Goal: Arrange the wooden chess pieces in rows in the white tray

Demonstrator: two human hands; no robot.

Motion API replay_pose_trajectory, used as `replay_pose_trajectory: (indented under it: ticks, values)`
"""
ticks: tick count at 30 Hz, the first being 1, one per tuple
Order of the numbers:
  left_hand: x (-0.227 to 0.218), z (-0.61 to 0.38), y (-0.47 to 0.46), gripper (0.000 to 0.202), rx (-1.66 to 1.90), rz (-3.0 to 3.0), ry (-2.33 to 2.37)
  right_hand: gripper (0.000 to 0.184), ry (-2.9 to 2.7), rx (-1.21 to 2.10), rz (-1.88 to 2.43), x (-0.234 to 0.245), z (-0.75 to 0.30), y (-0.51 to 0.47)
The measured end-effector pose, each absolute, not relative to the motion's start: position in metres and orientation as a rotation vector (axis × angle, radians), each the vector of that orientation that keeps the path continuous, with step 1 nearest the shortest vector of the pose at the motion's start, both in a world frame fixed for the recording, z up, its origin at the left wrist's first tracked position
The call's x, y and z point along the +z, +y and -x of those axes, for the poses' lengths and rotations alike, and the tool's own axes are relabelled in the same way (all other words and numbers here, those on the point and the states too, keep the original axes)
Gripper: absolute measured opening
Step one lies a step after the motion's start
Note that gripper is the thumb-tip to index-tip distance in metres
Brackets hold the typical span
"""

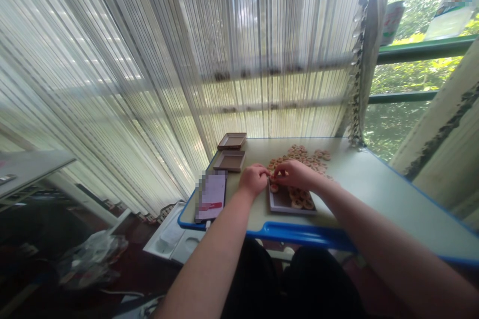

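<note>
Both of my hands meet at the far edge of a shallow brown tray (281, 201) on the table. My left hand (253, 179) is curled closed, with its fingertips at a small round ring-shaped piece. My right hand (295, 174) is pinched closed beside it, touching the same spot. What either hand grips is too small to make out. Several round pieces (299, 203) lie inside the tray. A loose heap of the same tan rings (307, 156) lies on the table just beyond my hands.
The table (374, 179) is pale with a blue rim. Two brown trays (230, 160) (232, 140) sit at its far left, and a phone (211, 194) lies at the left edge. A striped curtain hangs behind; a window is at right. A bag and a white device lie on the floor at left.
</note>
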State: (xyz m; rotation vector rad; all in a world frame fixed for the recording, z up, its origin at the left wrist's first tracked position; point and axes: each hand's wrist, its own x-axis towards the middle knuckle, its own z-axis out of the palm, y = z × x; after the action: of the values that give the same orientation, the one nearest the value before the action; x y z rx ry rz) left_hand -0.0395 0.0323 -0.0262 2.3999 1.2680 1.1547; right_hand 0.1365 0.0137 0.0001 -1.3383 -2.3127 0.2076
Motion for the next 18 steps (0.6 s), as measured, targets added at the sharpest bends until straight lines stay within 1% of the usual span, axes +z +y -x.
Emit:
replay_pose_trajectory:
  ticks: [18]
  values:
    - [-0.0265,0.0378,0.0329,0.026,1.119,-2.436,1.294,0.018,-2.324,0.216,1.319,-0.0035,-0.1376,0.0155]
